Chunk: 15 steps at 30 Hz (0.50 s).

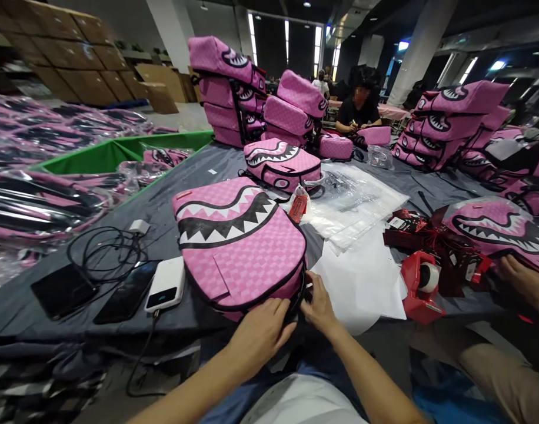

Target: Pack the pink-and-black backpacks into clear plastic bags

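Observation:
A pink checkered backpack (260,253) with a black-and-white shark-mouth print lies on the dark cloth before me, its near edge toward my body. My left hand (265,330) is closed on that near edge, fingers curled over the pink fabric. At the lower right corner, my right hand (319,300) pinches the black trim along the side; exactly what is between its fingertips is partly hidden. Just behind lies a second pink backpack (282,165), with a red tag (298,207) beside it.
Left of the backpack are a white power bank (166,284), a phone (126,292) and coiled cables. Clear plastic bags (358,197), white paper (362,282) and a red tape dispenser (422,288) lie right. Another person's hand (523,282) touches a backpack at far right.

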Each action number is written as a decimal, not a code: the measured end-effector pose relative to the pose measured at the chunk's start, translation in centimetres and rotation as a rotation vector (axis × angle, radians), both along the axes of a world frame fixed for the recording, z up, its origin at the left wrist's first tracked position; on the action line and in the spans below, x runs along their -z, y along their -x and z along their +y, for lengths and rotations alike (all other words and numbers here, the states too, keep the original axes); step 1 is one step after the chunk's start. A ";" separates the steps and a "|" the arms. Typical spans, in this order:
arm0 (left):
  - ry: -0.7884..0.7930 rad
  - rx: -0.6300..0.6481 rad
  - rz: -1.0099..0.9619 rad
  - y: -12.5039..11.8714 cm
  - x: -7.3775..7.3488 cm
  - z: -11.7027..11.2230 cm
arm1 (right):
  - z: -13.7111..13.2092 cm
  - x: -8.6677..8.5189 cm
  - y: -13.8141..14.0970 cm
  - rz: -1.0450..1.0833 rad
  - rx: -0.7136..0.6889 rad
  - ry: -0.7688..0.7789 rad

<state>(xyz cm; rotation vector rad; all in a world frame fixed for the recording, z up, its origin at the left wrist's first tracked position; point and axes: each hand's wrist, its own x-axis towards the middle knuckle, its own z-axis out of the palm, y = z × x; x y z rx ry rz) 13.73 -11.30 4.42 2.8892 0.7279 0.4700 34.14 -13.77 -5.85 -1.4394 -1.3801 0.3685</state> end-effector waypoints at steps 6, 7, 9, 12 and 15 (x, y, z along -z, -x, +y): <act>0.349 -0.285 0.300 -7.3 0.6 0.2 | 0.5 1.3 0.3 0.034 -0.026 0.083; 0.361 -0.295 0.295 -7.5 0.2 0.5 | 0.5 1.1 -0.1 0.012 -0.063 0.096; 0.376 -0.290 0.268 -7.2 -0.6 1.2 | 0.4 0.5 -1.2 -0.097 -0.095 0.118; 0.473 -0.263 0.157 -5.9 -2.0 2.5 | -0.2 -0.5 -2.6 -0.413 -0.080 0.174; 0.626 -0.227 -0.004 -5.6 -3.3 3.9 | -1.1 -0.4 -1.4 -0.660 -0.101 0.276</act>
